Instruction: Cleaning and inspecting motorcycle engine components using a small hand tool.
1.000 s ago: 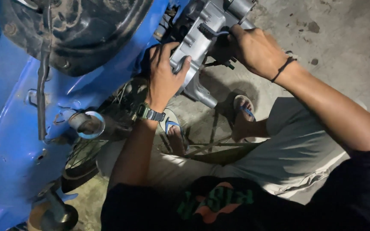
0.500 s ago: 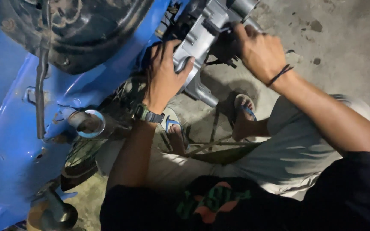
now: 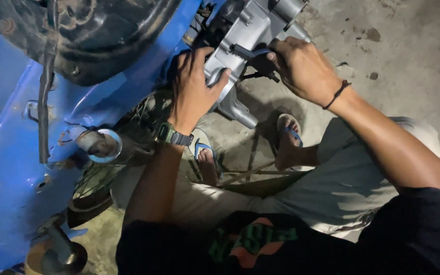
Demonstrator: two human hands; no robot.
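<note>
Left hand (image 3: 193, 86) lies flat against the near side of the grey metal engine casing (image 3: 250, 35), fingers spread upward, thumb hooked over the casing's lower edge. A dark wristwatch (image 3: 171, 135) sits just below it on the wrist.

Right hand (image 3: 304, 69) curls around the far end of a dark blue-handled tool (image 3: 245, 51), fingers closed on it; the tool's other end lies across the casing face, between the two hands. A thin black cord bracelet (image 3: 338, 94) circles the right wrist.

The casing hangs above and between both hands, its lower arm (image 3: 238, 109) pointing down toward the concrete floor (image 3: 408, 56).

Left of the left hand: blue motorbike body panel (image 3: 16, 168), with a black wheel-well liner (image 3: 92, 35) above and a short metal tube end (image 3: 100, 145) sticking out. Wires and dark clutter crowd the gap behind the left hand's fingers; what they touch there cannot be told.

Below the hands: two feet in blue-strapped sandals (image 3: 204, 158), grey trousers (image 3: 342, 178), dark shirt.
</note>
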